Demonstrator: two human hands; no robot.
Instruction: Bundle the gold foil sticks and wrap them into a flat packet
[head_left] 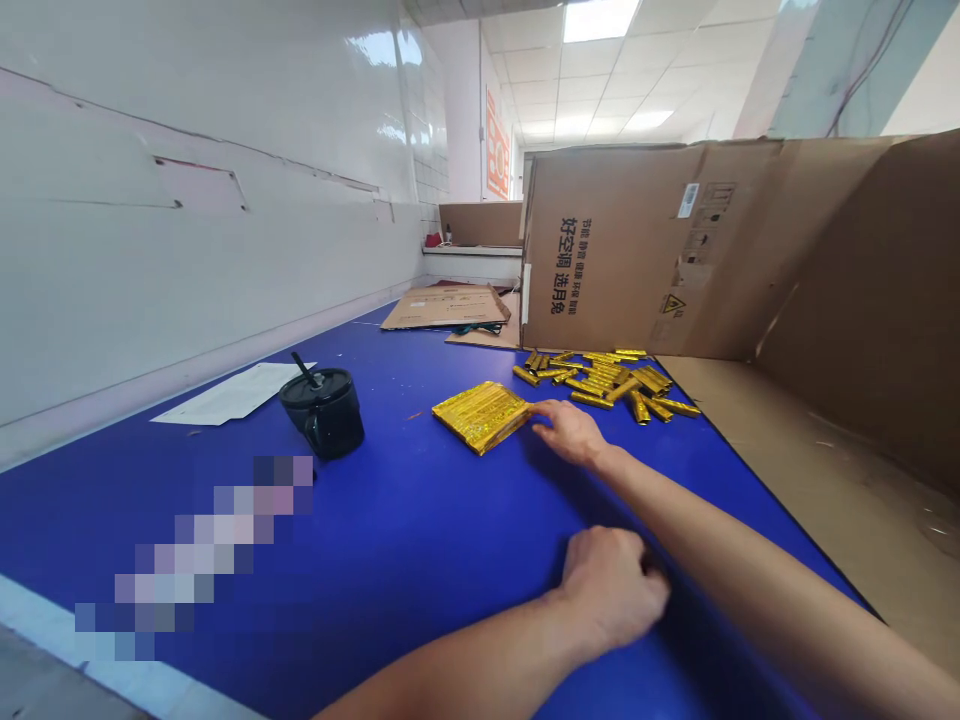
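A flat block of gold foil-wrapped sticks lies side by side on the blue tabletop. My right hand reaches across with its fingers extended, and the fingertips touch the block's right edge. Just beyond that hand is a loose heap of similar gold sticks, lying at mixed angles. My left hand rests nearer me on the blue surface, closed in a fist. Nothing shows in it, though the fingers hide its inside.
A black lidded mug with a dark straw stands left of the block, beside a white paper sheet. A large opened cardboard box walls the far right. Flattened cardboard lies farther along the table, which runs beside a white wall.
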